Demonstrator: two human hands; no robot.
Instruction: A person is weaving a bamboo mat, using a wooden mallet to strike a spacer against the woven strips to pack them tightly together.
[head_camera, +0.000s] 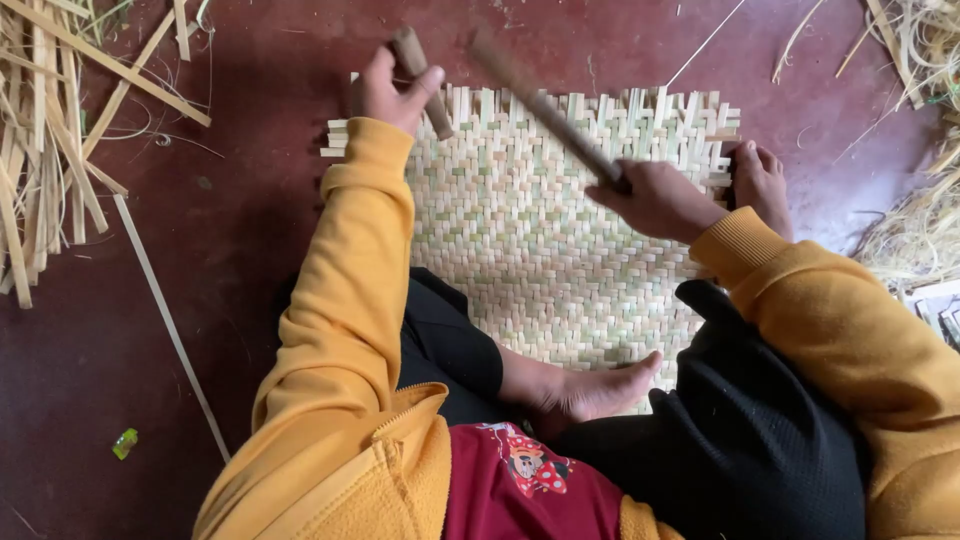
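I see the left hand (392, 92) gripping a short wooden block (422, 82) — right hand (655, 200) clenched round a blurred dark rod (545, 108) — above a flat woven mat (540, 250).

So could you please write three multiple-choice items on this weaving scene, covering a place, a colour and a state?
1. Where does the pale woven bamboo mat lie?
A on a table
B on the dark red floor
C on a lap

2. What colour are the sleeves?
A blue
B mustard yellow
C white

3. What does the left hand hold?
A nothing
B a short brown wooden stick
C a cup

Answers: B, the mat lies flat on the floor. B, the mustard yellow sleeves cover both arms. B, its fingers close round the stick, while the right hand grips a long dark tool.
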